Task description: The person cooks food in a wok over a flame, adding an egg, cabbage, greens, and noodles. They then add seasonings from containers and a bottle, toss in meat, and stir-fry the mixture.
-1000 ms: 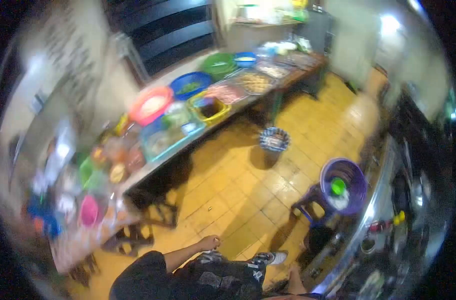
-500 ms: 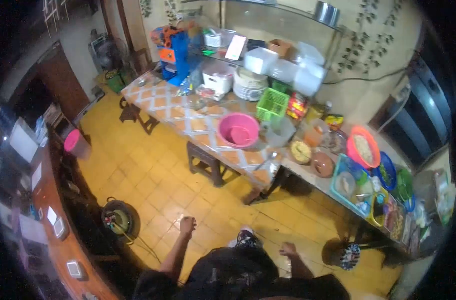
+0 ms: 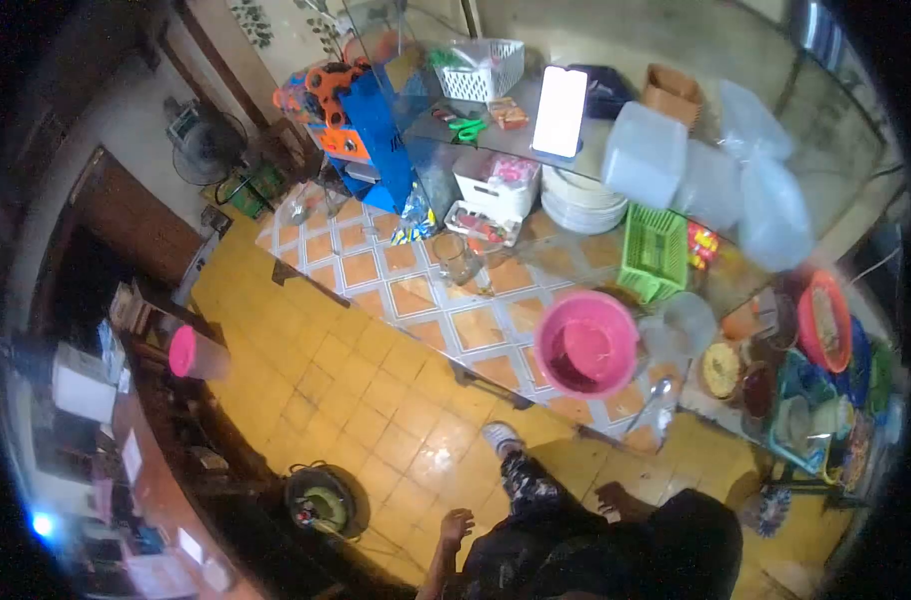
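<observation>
My left hand [image 3: 457, 527] hangs low beside my body over the yellow tiled floor, with loosely curled fingers slightly apart and nothing seen in it. On the other side, my right hand [image 3: 617, 500] is held low near the table's front edge, its fingers apart and holding nothing visible. Neither hand touches anything. Nearest ahead is the tiled table [image 3: 413, 296], with a pink basin [image 3: 616, 377] and a metal spoon [image 3: 659, 391] near its front edge. Behind the basin are a green basket [image 3: 655, 250] and a clear plastic container [image 3: 692, 322].
A glass shelf above the table bears a lit phone [image 3: 560, 112] and plastic containers [image 3: 646, 148]. Stacked plates [image 3: 583, 205] stand beneath. A gas cylinder [image 3: 322, 505] stands on the floor at left, near a wooden counter [image 3: 161, 500]. Food bowls fill the right side.
I have stepped nearer the table, and the shelf and basin look larger. My view has turned, shifting the table items rightward. Both hands remain low and hold nothing visible.
</observation>
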The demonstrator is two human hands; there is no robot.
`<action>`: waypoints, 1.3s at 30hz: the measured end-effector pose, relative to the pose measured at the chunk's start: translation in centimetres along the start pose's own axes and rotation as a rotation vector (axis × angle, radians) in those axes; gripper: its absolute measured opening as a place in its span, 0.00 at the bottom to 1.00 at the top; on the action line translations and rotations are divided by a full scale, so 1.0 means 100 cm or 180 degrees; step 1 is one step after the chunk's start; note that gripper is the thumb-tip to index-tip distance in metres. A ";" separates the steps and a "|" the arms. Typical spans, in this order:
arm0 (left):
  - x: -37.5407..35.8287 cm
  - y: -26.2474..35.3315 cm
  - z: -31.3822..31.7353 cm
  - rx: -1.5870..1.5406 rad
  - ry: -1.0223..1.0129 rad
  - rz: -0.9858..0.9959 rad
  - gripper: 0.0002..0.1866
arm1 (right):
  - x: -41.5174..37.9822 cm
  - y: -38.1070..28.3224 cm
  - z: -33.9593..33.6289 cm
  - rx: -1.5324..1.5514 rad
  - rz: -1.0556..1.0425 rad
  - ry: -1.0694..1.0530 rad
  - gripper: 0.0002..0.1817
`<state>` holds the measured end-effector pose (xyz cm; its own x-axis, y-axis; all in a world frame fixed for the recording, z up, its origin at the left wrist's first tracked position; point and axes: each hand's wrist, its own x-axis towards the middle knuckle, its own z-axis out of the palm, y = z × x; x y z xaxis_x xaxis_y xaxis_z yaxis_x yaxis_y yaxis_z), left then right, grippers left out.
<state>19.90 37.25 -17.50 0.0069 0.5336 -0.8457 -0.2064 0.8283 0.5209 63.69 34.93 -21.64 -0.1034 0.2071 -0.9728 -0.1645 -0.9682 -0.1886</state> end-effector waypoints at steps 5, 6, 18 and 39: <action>-0.002 0.053 -0.049 -0.0562 0.0964 0.0474 0.12 | 0.072 -0.009 0.025 -0.0426 0.0030 0.0641 0.16; -0.004 0.058 -0.062 -0.0493 0.1032 0.0433 0.10 | 0.066 -0.023 0.027 -0.0724 -0.0042 0.0492 0.17; 0.172 0.167 -0.118 0.5208 -0.1130 0.2143 0.07 | 0.009 -0.032 0.122 0.2058 -0.0161 0.1348 0.12; 0.222 0.270 0.102 0.4963 -0.2928 0.2319 0.17 | -0.047 0.056 0.305 0.2763 -0.0045 0.2471 0.17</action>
<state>24.42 73.18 -21.07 0.8670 0.2729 -0.4169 0.4976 -0.4303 0.7532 33.37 32.79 -14.00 0.4829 -0.2154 -0.8488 -0.8082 -0.4827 -0.3373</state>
